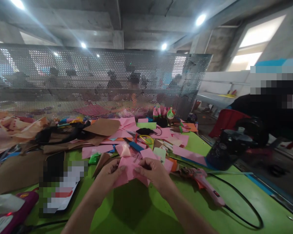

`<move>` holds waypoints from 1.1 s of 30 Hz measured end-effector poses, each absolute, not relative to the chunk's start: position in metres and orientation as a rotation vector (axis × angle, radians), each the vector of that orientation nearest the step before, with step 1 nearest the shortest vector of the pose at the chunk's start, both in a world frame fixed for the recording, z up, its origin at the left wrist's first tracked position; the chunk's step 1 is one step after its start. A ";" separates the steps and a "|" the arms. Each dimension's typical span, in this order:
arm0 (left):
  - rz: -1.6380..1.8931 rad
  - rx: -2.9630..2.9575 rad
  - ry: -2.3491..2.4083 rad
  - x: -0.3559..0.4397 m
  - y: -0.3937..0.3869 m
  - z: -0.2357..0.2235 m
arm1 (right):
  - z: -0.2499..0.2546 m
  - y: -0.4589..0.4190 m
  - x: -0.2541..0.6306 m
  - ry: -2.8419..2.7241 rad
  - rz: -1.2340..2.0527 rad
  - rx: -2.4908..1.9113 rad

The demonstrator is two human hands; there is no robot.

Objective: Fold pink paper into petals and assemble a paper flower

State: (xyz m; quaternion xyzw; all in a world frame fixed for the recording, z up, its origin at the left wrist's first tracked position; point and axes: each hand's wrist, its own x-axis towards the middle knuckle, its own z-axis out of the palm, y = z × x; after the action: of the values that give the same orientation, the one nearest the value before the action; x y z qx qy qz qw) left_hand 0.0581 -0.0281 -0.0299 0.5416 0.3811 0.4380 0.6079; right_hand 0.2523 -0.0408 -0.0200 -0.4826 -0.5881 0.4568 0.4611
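Between phone [69,190] and glue gun [208,187], left hand [111,174] and right hand [153,171] pinch pink paper [129,169], scraps [96,151] crowding beyond.

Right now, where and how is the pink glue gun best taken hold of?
Probably by the slim handle of the pink glue gun, from above and the near side: it lies on the green table with its handle slanting toward the near right, away from its far end. Avoid the black cable at the handle's tip.
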 end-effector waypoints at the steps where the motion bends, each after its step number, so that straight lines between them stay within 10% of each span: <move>1: 1.011 1.260 0.877 0.059 -0.028 -0.030 | -0.019 -0.042 0.251 -1.454 1.140 -1.176; 33: 1.143 1.132 0.981 0.066 -0.033 -0.019 | -0.021 -0.046 0.246 -1.460 0.763 -1.153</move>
State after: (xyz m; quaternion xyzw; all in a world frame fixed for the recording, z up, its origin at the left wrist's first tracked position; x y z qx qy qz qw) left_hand 0.0659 -0.0332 -0.0194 0.4859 0.4211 0.4905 0.5882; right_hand 0.2458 -0.0458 -0.0210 -0.4843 -0.6129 0.3205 0.5358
